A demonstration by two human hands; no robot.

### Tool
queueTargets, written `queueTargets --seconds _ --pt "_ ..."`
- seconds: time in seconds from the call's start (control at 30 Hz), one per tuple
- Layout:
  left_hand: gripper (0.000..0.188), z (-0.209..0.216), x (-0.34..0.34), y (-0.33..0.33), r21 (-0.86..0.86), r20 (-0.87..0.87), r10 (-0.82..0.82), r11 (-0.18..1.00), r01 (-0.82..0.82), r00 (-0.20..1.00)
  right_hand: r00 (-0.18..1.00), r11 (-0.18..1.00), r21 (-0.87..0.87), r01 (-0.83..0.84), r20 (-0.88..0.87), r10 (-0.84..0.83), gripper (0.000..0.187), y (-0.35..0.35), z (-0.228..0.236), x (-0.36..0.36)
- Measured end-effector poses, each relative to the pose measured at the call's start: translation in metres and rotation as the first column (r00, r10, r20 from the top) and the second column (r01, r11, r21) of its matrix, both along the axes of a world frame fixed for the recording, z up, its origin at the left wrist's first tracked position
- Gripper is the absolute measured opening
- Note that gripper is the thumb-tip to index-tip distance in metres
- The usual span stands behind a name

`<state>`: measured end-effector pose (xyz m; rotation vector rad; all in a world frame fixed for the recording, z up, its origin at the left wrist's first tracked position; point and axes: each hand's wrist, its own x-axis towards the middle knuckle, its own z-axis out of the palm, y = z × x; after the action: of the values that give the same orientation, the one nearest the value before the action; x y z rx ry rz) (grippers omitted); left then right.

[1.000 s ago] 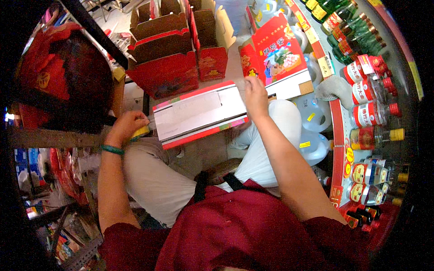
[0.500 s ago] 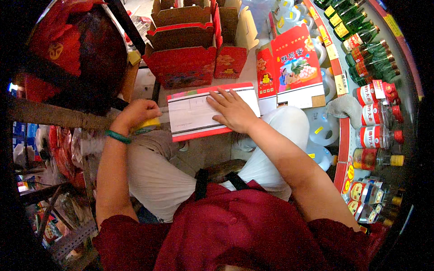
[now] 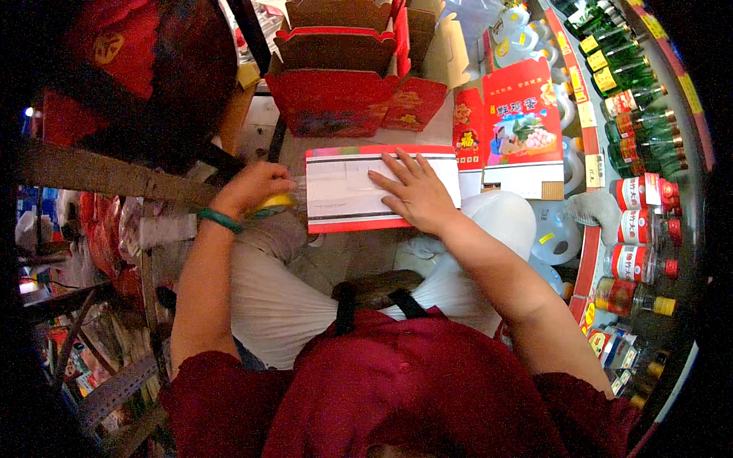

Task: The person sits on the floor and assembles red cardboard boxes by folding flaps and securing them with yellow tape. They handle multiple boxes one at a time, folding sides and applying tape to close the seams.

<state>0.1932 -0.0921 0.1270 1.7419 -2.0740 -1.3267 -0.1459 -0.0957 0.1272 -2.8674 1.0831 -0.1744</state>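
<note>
A flat-sided red cardboard carton [image 3: 336, 210] lies before me, its white panel with dark lines facing up. My right hand [image 3: 416, 191] is spread flat on that panel, holding nothing, fingers apart. Just off the carton's left end, my left hand [image 3: 259, 187] has its fingers pinched together. A pale, see-through strip, seemingly clear tape [image 3: 300, 183], runs from those fingers to the carton's edge. Under the same hand shows a yellow, rounded thing [image 3: 276, 201], probably the tape roll, partly hidden. A green bangle is on my left wrist.
Open red cartons [image 3: 328, 99] stand beyond the work. A flattened printed carton [image 3: 523, 122] leans at right, beside clear plastic jugs [image 3: 553, 233]. Bottles [image 3: 630, 225] line a shelf along the right. A wooden beam [image 3: 114, 172] and metal frame border the left.
The whole view has shifted, so the carton and both hands appear farther right. The carton looks more level. My right hand stays flat on it, and my left stays pinched by its end.
</note>
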Motion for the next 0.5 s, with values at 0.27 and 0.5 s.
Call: queueTargets --seconds 0.27,0.5 --pt "0.029 -0.02 -0.006 0.003 0.051 -0.079 0.048 0.998 -0.044 0.996 0.998 0.999 0.028 0.02 -0.065 -0.018 0.049 0.0 0.002 0.004" --pt "0.028 -0.043 -0.009 0.008 0.089 -0.163 0.132 0.989 -0.118 0.978 0.998 0.999 0.05 0.02 -0.061 -0.017 0.05 0.004 0.005 0.007"
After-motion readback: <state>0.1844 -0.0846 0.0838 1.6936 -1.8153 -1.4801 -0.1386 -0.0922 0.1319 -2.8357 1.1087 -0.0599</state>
